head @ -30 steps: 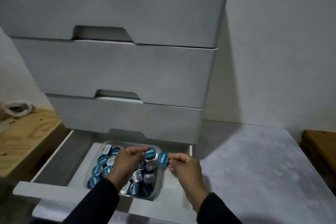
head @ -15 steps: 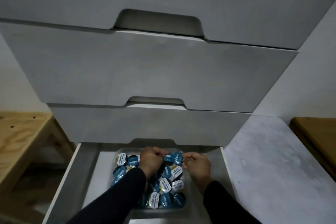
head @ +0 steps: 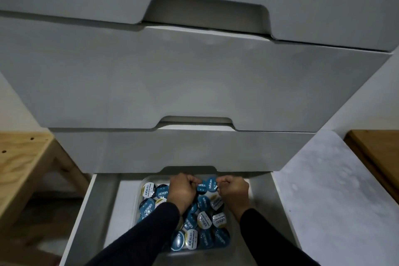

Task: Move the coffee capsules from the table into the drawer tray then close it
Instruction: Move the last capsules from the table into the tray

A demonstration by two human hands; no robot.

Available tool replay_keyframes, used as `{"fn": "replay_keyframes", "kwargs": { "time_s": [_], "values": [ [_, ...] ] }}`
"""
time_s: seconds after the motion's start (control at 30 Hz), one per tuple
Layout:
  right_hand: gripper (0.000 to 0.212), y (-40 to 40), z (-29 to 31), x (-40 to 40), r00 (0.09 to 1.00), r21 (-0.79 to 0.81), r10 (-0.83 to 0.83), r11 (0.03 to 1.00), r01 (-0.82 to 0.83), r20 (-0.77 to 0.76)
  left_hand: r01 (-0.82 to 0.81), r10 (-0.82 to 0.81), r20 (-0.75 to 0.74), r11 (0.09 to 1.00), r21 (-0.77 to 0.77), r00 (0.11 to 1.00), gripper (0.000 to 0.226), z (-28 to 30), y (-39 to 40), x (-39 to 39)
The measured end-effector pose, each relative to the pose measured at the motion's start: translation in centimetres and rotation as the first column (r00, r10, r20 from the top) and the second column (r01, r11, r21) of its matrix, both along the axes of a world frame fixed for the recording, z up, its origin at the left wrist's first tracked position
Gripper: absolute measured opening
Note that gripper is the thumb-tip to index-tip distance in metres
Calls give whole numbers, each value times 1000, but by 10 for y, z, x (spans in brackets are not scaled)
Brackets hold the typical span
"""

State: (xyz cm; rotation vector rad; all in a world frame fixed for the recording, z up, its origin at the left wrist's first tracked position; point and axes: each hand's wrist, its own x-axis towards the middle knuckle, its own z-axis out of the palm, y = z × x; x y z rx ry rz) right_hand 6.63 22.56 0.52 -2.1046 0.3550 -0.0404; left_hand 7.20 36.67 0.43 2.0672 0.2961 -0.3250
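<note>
Your left hand (head: 183, 192) is curled into a loose fist at the far end of the tray, its fingertips pinching a blue-lidded capsule (head: 202, 187) just to its right. Your right hand (head: 234, 190) mirrors it, fingers curled and pinching a second blue capsule (head: 212, 184) just to its left. The two held capsules touch or overlap edge to edge in the narrow space between your hands, held above the pile with their lids tilted toward you.

Below and behind both hands, toward your body, sits the clear plastic tray (head: 141, 181) inside the open bottom drawer (head: 103, 211). It is filled with coffee capsules (head: 205, 220) lying jumbled at mixed angles, some with blue lids and some with white and gold lids. More of them show left of your left hand, near the tray's far left corner. Your dark sleeves (head: 151, 229) cross over the near part of the tray, hiding some of the pile.

Straight beyond your hands, the three closed drawer fronts (head: 194, 84) of the grey cabinet rise, each with a cut-out handle notch; your knuckles sit just under the lowest notch. Right of your right hand, past the drawer's side wall, lies the pale marbled bench (head: 336, 201), and a brown wooden surface (head: 375, 153) beyond that. Left of your left hand, well apart, stands a light wooden bench (head: 21, 168) with its leg angled down.
</note>
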Motion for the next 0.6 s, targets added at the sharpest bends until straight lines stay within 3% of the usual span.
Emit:
{"fn": "replay_keyframes", "kwargs": {
  "time_s": [0.13,0.2,0.3,0.4,0.5,0.6],
  "values": [
    [27,0,-6,-1,993,-90,89,993,-82,77,42,-42,-1,997,64,999,23,-1,4,1],
    [35,0,-14,-2,992,-128,118,986,-111,47,89,-93,35,990,113,995,22,-3,5,0],
    [29,4,-16,0,986,-201,164,965,-169,-42,161,-183,90,966,203,979,22,-5,6,-1],
    [19,4,-10,-1,960,-360,249,890,-279,-127,227,-258,75,931,287,963,20,-5,9,-1],
    [12,6,-12,-5,947,-507,311,806,-306,-77,302,-353,65,871,387,933,20,-4,11,-1],
    [17,7,-15,-9,903,-651,403,647,-397,-149,360,-427,38,806,470,904,19,-2,11,-4]
  ]
}}
